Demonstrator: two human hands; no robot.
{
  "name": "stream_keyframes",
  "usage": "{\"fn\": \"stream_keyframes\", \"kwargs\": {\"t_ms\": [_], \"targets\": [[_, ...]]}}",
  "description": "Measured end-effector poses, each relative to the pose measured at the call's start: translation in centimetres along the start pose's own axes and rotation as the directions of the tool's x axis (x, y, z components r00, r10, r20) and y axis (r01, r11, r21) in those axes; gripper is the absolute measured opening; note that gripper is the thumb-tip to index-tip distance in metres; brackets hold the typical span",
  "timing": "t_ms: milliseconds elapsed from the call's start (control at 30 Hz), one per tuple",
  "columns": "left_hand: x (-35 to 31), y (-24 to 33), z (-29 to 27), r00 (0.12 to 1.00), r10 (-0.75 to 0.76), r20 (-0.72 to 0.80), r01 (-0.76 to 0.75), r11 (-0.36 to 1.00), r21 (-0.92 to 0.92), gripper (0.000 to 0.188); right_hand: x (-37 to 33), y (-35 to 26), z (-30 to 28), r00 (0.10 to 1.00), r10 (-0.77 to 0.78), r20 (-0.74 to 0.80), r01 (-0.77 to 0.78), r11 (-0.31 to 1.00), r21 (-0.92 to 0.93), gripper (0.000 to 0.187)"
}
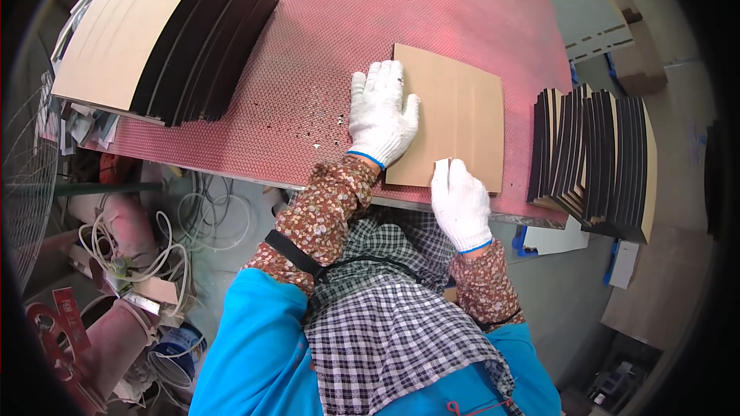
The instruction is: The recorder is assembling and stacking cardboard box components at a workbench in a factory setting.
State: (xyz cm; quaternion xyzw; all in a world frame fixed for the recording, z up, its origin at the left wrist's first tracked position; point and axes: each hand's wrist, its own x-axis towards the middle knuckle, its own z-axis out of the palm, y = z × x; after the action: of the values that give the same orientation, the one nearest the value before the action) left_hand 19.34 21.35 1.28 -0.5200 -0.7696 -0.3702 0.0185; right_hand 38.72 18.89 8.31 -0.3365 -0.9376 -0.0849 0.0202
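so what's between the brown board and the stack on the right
The head view shows only bare red tabletop between the board and that stack.

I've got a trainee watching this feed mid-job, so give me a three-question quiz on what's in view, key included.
1. True or false: the right hand is at the far edge of the brown cardboard sheet.
2. What does that sheet lie on?
A) A bare concrete floor
B) A red mesh-patterned tabletop
C) A blue plastic crate
3. Fill in the blank: the left hand wears a white ____ with a blue cuff edge.

Key:
1. False; it is at the near edge.
2. B
3. glove
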Motion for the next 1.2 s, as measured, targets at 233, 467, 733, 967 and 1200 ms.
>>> {"fn": "stream_keyframes", "kwargs": {"t_ms": [233,467,733,967,1200], "targets": [[0.0,0.1,-0.1,0.999,-0.009,0.052,0.007,0.999,0.036,0.063,5.9,2.0,2.0,0.991,0.131,-0.016,-0.126,0.978,0.166,0.019],[0.0,0.1,-0.2,0.998,-0.006,0.067,0.005,1.000,0.024,0.064,14.0,5.7,4.7,0.962,0.267,-0.052,-0.235,0.914,0.332,0.027],[0.0,-0.1,-0.2,0.998,-0.026,0.053,0.029,0.998,-0.051,0.063,13.6,5.4,3.7,0.958,0.285,-0.007,-0.263,0.891,0.370,0.029],[0.3,0.2,-1.0,0.998,-0.017,0.067,0.022,0.997,-0.068,0.063,4.9,1.6,1.1,0.957,0.280,0.079,-0.290,0.888,0.357,0.020],[-0.1,0.1,0.0,0.999,-0.021,0.041,0.022,0.999,-0.035,0.064,1.9,0.8,0.6,0.998,0.006,-0.056,-0.002,0.998,0.068,0.015]]}}
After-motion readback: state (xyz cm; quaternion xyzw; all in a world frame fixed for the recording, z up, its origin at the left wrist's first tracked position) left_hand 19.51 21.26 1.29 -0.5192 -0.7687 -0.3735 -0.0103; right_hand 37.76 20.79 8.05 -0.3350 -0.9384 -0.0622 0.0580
